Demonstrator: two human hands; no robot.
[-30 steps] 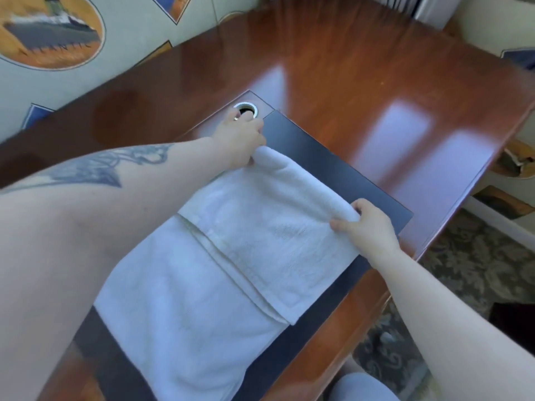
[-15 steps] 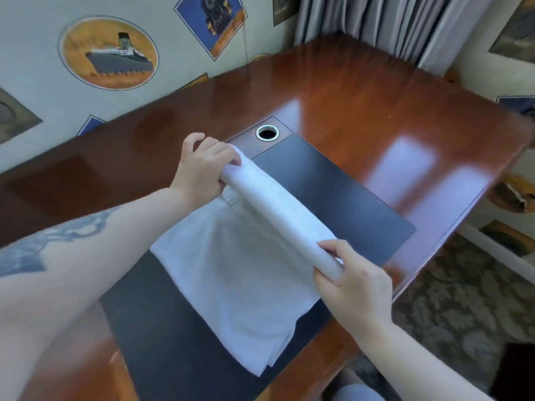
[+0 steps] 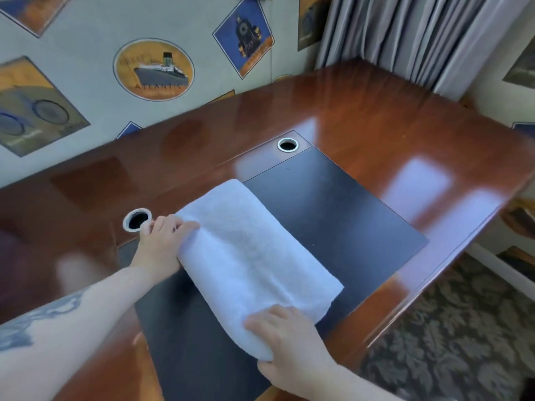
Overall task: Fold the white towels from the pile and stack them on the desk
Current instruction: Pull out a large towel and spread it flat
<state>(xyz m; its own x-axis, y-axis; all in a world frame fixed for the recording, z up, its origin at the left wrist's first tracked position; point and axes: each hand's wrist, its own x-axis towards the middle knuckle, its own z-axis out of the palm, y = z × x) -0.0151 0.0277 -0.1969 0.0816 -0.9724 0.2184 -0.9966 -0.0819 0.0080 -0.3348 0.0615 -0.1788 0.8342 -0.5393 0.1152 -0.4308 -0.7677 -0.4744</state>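
From the head camera, a folded white towel (image 3: 254,256) lies on the black inset pad (image 3: 333,215) of a glossy reddish wooden tabletop (image 3: 376,117), set slantwise so that one rounded fold faces the wall and its looser edge points toward the near rim of the tabletop. The left hand (image 3: 160,244) grips the towel's far-left end, fingers curled over the top of the cloth and thumb hidden beneath it, just beside a round metal-ringed cable hole (image 3: 137,219) in the wood. The right hand (image 3: 285,342) holds the towel's near end, fingers spread over the upper layer and the thumb tucked under the fold, so both hands are clamped on the same towel, well apart, one at each end. The left forearm bears a dark tattoo (image 3: 34,322). A second cable hole (image 3: 287,145) sits at the far corner of the black pad, apart from the towel. Behind the tabletop, wallpaper shows an oval ship emblem (image 3: 153,69) and a blue locomotive label (image 3: 244,36), with grey curtains (image 3: 405,33) to the right and patterned carpet (image 3: 451,342) below
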